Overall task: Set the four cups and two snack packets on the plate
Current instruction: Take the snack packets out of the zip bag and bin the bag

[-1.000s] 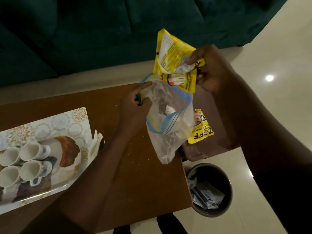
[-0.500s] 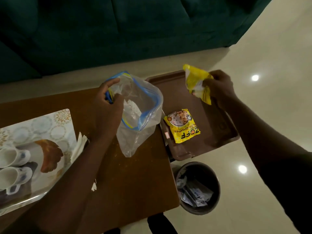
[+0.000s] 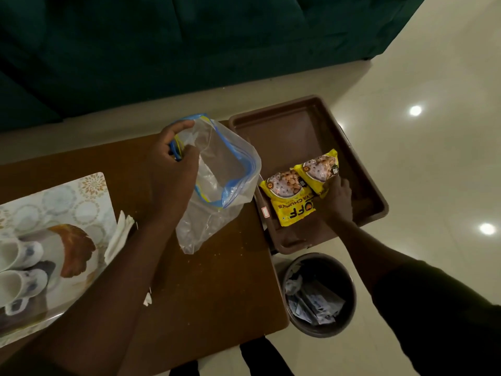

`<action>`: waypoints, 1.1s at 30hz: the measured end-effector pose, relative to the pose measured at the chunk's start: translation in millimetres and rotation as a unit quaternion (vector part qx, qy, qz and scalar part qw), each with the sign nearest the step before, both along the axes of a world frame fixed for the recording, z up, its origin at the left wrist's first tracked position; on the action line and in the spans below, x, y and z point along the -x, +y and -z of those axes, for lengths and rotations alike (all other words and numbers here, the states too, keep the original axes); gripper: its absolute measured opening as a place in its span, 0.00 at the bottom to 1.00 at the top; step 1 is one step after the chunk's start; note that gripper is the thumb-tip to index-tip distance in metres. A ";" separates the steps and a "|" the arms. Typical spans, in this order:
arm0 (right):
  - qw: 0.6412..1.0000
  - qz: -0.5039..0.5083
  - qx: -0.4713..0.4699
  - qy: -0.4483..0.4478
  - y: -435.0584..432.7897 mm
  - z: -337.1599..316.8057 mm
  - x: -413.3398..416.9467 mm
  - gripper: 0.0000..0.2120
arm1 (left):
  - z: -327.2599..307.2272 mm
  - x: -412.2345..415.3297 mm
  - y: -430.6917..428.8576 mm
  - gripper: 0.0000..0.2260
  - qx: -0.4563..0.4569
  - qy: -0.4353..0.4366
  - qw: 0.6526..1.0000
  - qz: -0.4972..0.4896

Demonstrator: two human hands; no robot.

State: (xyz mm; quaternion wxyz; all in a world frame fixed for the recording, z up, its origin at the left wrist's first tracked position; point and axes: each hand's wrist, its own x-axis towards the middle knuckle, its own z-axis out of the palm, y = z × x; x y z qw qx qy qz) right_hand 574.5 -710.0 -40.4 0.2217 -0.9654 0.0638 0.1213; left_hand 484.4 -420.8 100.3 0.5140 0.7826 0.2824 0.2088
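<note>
Two yellow snack packets lie side by side in the brown tray [image 3: 298, 126]: the first packet [image 3: 287, 196] to the left, the second packet [image 3: 321, 169] to the right. My right hand [image 3: 337, 202] rests on the second packet's lower edge, fingers on it. My left hand [image 3: 170, 169] pinches the blue-zippered rim of a clear plastic bag [image 3: 219, 183] that hangs open over the table. Two white cups [image 3: 19, 270] lie on their sides on a patterned plate [image 3: 81, 202] at the far left; more may be cut off by the frame edge.
The brown wooden table [image 3: 203, 289] carries crumbs and a folded white napkin [image 3: 119, 234] beside the plate. A round bin [image 3: 320, 294] with wrappers stands on the pale floor below the tray. A dark green sofa [image 3: 189, 50] runs along the far side.
My right hand has brought the second yellow packet down from the air and laid it in the tray next to the first. The left hand keeps holding the bag open.
</note>
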 end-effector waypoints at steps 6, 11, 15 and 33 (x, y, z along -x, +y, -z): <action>1.000 0.003 -0.007 0.013 -1.1 2.2 -0.5 0.23 | -1.5 -3.8 -2.7 0.17 0.003 -0.011 1.000 0.011; 0.997 0.036 0.001 -0.072 -3.5 -10.1 2.3 0.21 | 1.5 -4.4 -4.5 0.17 0.010 -0.005 1.000 0.012; 0.981 0.086 -0.115 -0.129 8.8 -31.6 0.3 0.15 | 3.9 -8.1 -4.9 0.17 0.032 -0.011 0.999 0.010; 0.909 -0.052 -0.412 0.027 153.6 -93.0 82.1 0.32 | 3.6 -14.1 -3.7 0.19 0.529 0.010 0.846 0.064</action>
